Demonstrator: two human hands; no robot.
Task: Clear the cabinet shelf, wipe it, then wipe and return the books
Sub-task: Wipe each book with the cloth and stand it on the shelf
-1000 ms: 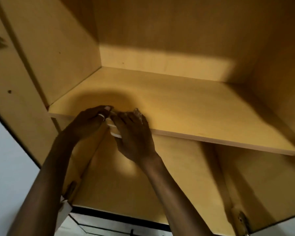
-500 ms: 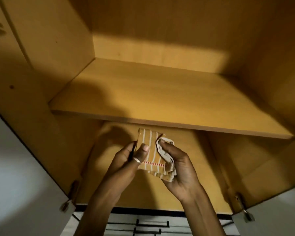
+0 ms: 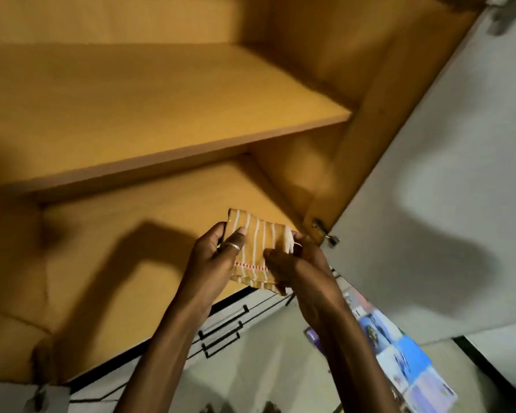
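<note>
A folded yellow cloth with white stripes point(image 3: 255, 248) is held up in front of the lower cabinet space. My left hand point(image 3: 218, 257) grips its left edge, thumb on top, a ring showing. My right hand point(image 3: 295, 263) pinches its right edge, with a white fold bunched under the fingers. The bare wooden shelf point(image 3: 161, 96) runs above the hands. Several books with blue covers point(image 3: 405, 359) lie below at the lower right, partly hidden by my right forearm.
The open white cabinet door point(image 3: 444, 189) hangs to the right with a metal hinge point(image 3: 325, 234) near my right hand. Below the cabinet are white drawers with black handles point(image 3: 224, 332). The cabinet floor point(image 3: 116, 248) lies behind the cloth.
My hands came off the shelf's front edge and dropped below it with the cloth, now spread flatter between both hands. The view swung left, bringing the right door and the books into sight.
</note>
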